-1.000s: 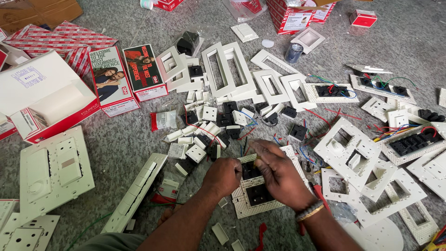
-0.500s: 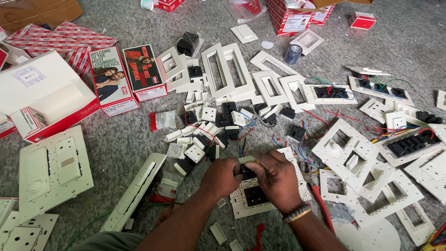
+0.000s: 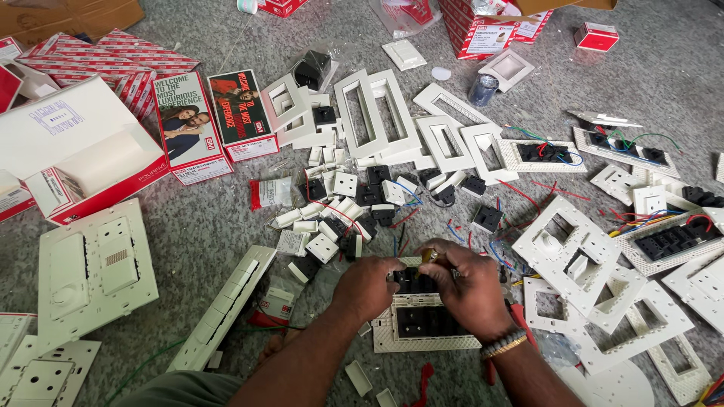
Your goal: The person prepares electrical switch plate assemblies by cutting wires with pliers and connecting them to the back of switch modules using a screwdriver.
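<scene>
Right hand (image 3: 471, 294) has moved in beside left hand (image 3: 369, 286) | fingers of both now grasping black module (image 3: 413, 281) over white plate (image 3: 422, 332) at 6 o'clock on floor (image 3: 204, 218).

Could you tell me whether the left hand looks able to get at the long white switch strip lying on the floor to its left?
Probably yes: the left hand is near the strip, with only small loose parts between, though it is busy on the switch plate.

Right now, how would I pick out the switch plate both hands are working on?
Find the open white box at far left, then look to bottom centre where the left hand and right hand meet. The plate lies beneath them; unlike the empty white frames alongside, it holds black modules.
</scene>
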